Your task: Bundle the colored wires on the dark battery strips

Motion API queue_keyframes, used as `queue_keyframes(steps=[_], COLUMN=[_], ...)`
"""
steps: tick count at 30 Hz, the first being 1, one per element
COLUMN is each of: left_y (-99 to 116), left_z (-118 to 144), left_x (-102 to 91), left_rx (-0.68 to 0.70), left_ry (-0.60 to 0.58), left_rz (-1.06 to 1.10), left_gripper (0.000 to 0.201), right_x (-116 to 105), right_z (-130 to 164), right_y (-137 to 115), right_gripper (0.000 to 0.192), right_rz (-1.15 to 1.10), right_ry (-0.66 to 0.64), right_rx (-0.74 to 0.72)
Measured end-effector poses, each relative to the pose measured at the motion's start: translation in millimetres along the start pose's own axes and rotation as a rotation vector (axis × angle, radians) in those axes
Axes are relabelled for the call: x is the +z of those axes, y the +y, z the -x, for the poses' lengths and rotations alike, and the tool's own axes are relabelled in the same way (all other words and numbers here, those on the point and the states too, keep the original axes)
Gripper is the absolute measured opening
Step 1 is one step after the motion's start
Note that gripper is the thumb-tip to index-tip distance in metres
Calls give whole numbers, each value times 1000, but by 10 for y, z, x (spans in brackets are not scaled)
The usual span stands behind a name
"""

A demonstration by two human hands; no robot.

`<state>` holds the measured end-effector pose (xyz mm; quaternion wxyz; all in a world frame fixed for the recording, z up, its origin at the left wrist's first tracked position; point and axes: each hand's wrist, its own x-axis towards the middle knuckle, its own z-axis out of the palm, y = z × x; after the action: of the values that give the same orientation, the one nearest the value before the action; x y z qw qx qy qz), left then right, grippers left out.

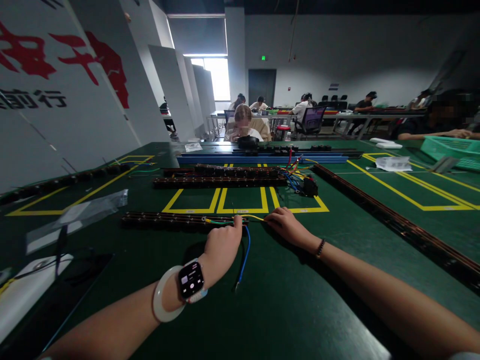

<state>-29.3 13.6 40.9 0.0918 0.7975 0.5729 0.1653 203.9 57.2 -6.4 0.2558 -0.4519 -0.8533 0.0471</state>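
Observation:
A long dark strip with copper-coloured rails (pixel 161 219) lies across the green table in front of me. Along its right half runs a yellow-green wire (pixel 252 216), with a ring terminal at its left end. My left hand (pixel 223 247), wearing a watch and a white bangle, is closed at the strip's right end, its fingertips on the wire. Farther right, the wire's other end is pinched in my right hand (pixel 288 227), which rests low over the table. A blue wire (pixel 245 255) hangs from the strip's end toward me, its tip bare of my hands.
More rail strips (pixel 221 182) lie behind, beside a bundle of coloured wires (pixel 296 180). One long strip (pixel 390 220) slants along the right. Plastic bags (pixel 90 205) are at left. A green basket (pixel 453 150) stands near another person at right. Several people sit beyond.

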Motion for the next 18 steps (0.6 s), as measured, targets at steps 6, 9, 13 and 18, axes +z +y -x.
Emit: queue_keyframes(steps=[6,9,13,18], left_y=[72,107,73,30], left_z=[-22,-27,-26,-24], left_x=[-110,-131,-89,-37], left_rx=[23,64,144,342], left_ry=[-109,-153,-93,142], left_rz=[-232,-480,-583,-620], left_gripper=[47,47,45,40], right_x=[14,27,28,25], right_z=[1,-10,-28,-46], right_y=[8,29,59,112], right_gripper=[19,17,16,17], right_rz=[7,-10,-126,-383], right_ry=[15,9,-5,-72], right_rx=[-8,3,44,180])
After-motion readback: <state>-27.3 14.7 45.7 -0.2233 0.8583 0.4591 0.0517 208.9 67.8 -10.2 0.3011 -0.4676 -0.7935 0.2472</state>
